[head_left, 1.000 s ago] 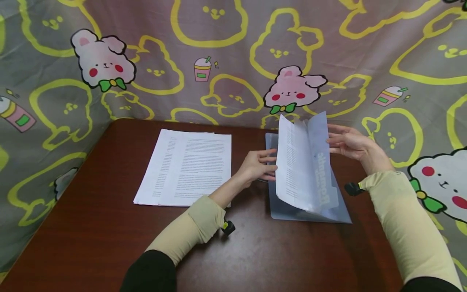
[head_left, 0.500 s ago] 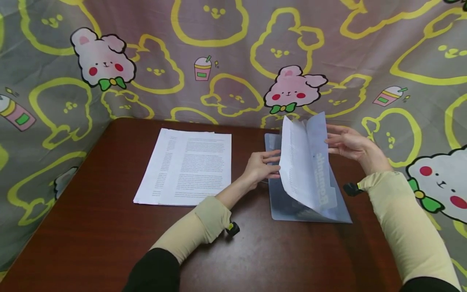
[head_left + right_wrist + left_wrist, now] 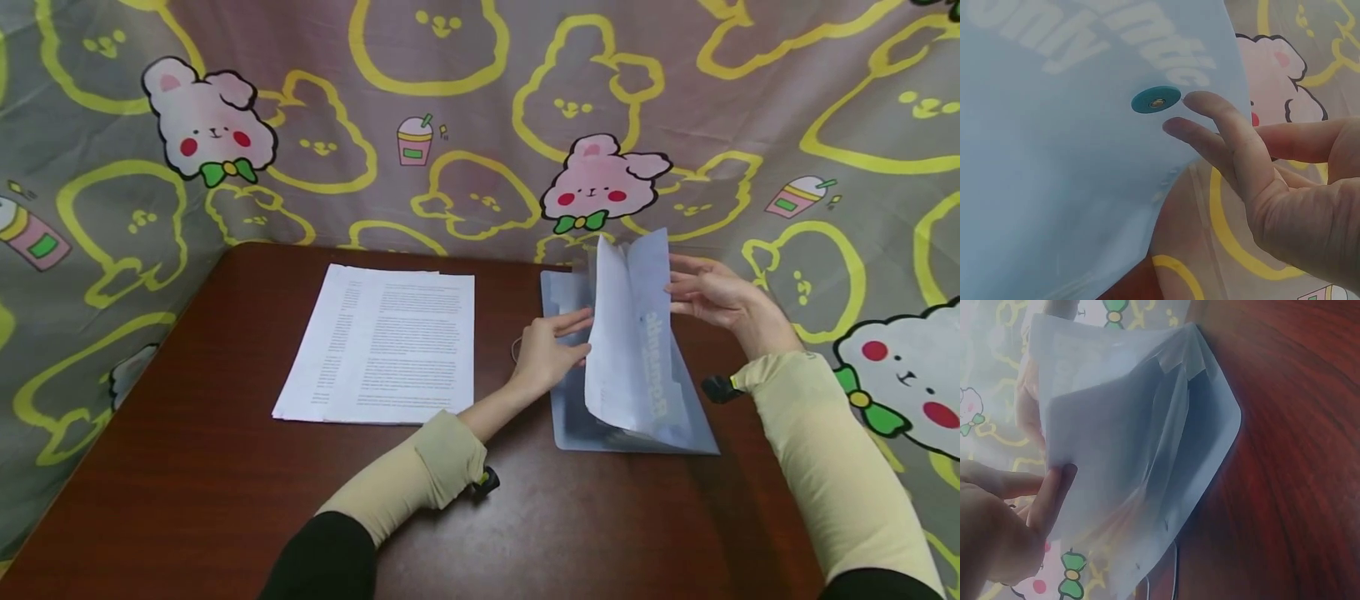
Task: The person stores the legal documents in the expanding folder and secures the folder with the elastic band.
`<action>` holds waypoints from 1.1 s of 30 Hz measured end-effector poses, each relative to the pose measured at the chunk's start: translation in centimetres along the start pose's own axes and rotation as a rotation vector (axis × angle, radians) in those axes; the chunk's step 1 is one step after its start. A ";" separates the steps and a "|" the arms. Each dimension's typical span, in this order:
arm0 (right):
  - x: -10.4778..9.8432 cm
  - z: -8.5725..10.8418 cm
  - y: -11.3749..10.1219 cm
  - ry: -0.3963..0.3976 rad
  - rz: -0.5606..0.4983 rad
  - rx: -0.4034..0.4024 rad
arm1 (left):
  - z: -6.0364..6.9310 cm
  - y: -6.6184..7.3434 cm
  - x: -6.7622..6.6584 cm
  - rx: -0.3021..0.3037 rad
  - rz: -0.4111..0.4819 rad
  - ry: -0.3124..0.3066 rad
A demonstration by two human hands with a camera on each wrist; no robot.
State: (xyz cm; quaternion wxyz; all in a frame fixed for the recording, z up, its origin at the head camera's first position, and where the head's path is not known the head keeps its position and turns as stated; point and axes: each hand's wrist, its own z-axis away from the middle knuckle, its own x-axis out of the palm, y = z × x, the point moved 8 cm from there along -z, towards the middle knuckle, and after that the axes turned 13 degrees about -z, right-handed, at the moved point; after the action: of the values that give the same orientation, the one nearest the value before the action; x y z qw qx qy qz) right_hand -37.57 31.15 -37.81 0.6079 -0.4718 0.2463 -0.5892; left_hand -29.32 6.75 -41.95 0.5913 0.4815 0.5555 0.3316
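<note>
A translucent blue snap folder [image 3: 656, 333] stands partly raised on the table, its lower cover lying flat. Inside the raised cover are white sheets of paper [image 3: 611, 333], curved and leaning to the right. My left hand [image 3: 551, 354] pinches the left edge of these sheets; in the left wrist view one finger [image 3: 1054, 497] lies across their face. My right hand [image 3: 716, 292] holds the raised cover at its right edge. In the right wrist view, two fingertips lie on the outer face near a teal snap button [image 3: 1156, 100], and another finger passes behind the edge.
A stack of printed pages [image 3: 397, 342] lies on the left of the brown table [image 3: 187, 467]. A patterned curtain [image 3: 480, 108] hangs behind the table. A thin cord [image 3: 1175, 569] shows beside the folder.
My left hand has moved right, carrying the sheets' left edge closer to the raised cover. More of the folder's lower cover shows. My right hand stays almost in place.
</note>
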 end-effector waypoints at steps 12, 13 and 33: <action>1.3 0.2 -0.1 0.005 -0.136 -0.009 | 0.1 -1.3 0.2 -0.053 0.018 0.043; 1.4 0.3 -0.1 0.008 -0.145 -0.012 | 0.1 -1.5 0.3 -0.057 0.030 0.046; 0.7 0.5 0.1 -0.026 -0.125 -0.025 | 0.4 -3.1 0.1 -0.053 0.137 -0.003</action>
State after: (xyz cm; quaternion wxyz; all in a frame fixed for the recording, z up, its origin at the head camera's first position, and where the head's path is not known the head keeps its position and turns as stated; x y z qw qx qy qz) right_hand -37.02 30.58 -37.49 0.5670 -0.5015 0.2156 -0.6169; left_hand -29.31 5.78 -44.89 0.5804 0.5031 0.5115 0.3851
